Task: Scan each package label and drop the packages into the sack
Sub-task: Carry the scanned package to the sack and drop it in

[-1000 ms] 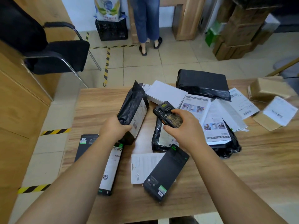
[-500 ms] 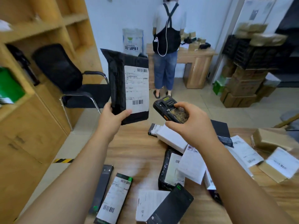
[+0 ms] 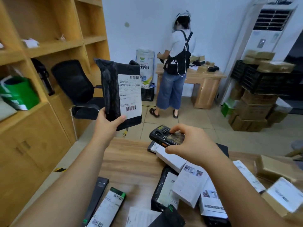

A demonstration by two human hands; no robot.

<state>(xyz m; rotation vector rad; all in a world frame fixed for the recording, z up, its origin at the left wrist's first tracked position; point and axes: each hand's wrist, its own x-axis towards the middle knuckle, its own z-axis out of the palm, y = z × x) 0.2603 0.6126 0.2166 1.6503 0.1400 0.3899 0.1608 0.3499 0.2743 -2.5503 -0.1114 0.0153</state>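
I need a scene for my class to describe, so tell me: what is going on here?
A person stands at a wooden table strewn with parcels. Their left hand grips a black mailer bag and holds it upright, its white shipping label facing them. Their right hand holds a handheld barcode scanner lower, over the table. No sack for drop-off can be identified with certainty. Another person works at a desk behind.

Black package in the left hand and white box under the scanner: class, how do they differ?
The black package is a soft bag held upright in the air by the left hand; the white box is rigid and lies flat on the table. Both are unsacked parcels.
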